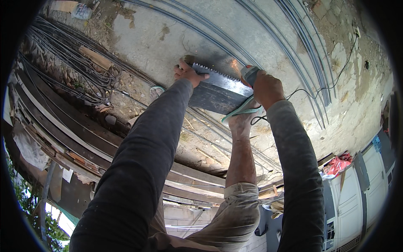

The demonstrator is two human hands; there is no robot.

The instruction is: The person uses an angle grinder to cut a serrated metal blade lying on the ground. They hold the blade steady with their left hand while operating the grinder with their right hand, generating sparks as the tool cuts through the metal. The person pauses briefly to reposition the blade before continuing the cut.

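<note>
The grey-sleeved left arm (145, 151) stretches from 7 o'clock to the left hand (189, 75) near 12, fingers (180, 72) spread, thumb (204, 77) toward 3. The grey-sleeved right arm (299, 168) rises from 5 o'clock to 2, where the right hand (268, 89) curls into a closed grip.

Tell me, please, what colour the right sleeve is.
The right sleeve is dark grey (head view).
</note>
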